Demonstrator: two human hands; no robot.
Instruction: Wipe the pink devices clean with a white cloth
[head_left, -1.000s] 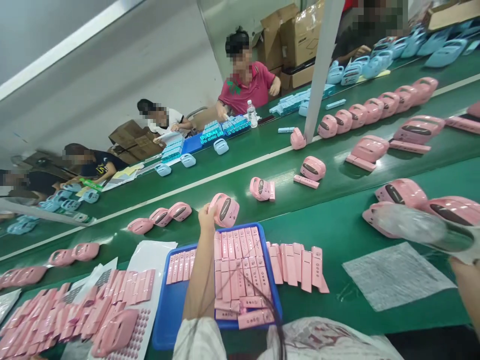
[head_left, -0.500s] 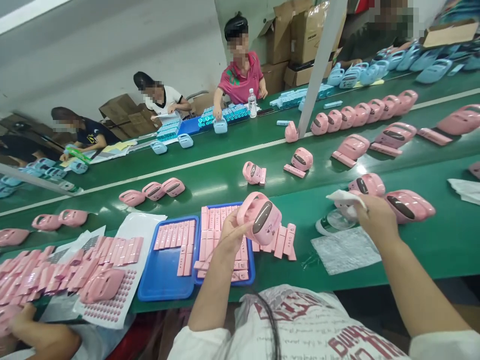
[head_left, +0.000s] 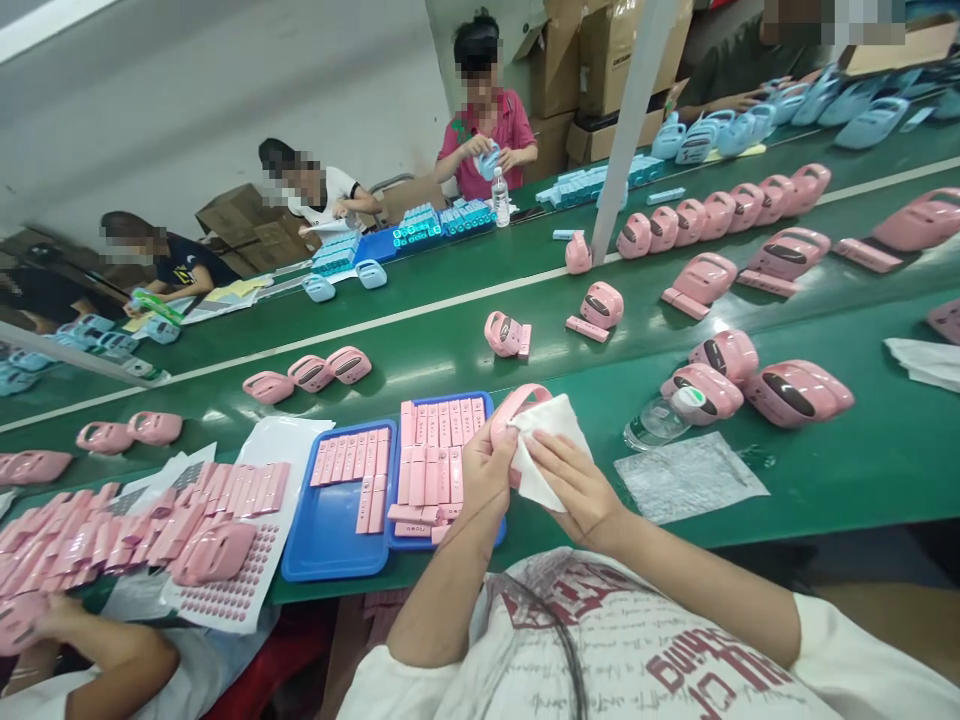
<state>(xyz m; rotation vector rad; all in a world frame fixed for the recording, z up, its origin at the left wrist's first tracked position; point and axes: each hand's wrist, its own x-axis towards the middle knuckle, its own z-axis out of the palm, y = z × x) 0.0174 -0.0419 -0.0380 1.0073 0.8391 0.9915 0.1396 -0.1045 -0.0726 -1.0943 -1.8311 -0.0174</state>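
- A co-worker's hand point(head_left: 54, 612) is low at the near left, touching a pink case with a handle
- The left hand point(head_left: 486, 465) is bent round the side of a shiny pink case point(head_left: 511, 402), not wide open, and it holds the case up in front of the white shirt point(head_left: 570, 640)
- The right hand point(head_left: 576, 490) has hold of a white cloth point(head_left: 561, 415), with its fingers nearly straight on top, and the cloth sits against the front of the case; I cannot see its thumb
- The step looks like wiping the case clean, and I think the next move needs a tight left grip while the right hand rubs the cloth over the front
- The left blue tray point(head_left: 326, 548) has some little pink bars in it, and the right blue tray point(head_left: 490, 403) is much fuller
- To the left, a big pile of pink bars point(head_left: 112, 535) lies on papers
- To the right, a clear bottle point(head_left: 654, 424) lies on its side by a thin sheet point(head_left: 690, 478), near more pink cases point(head_left: 799, 390)
- Farther off, a row of pink cases point(head_left: 709, 220) stands on the green belt point(head_left: 427, 350)
- Across from us, a co-worker in a red shirt point(head_left: 517, 125) holds a blue case point(head_left: 487, 160)
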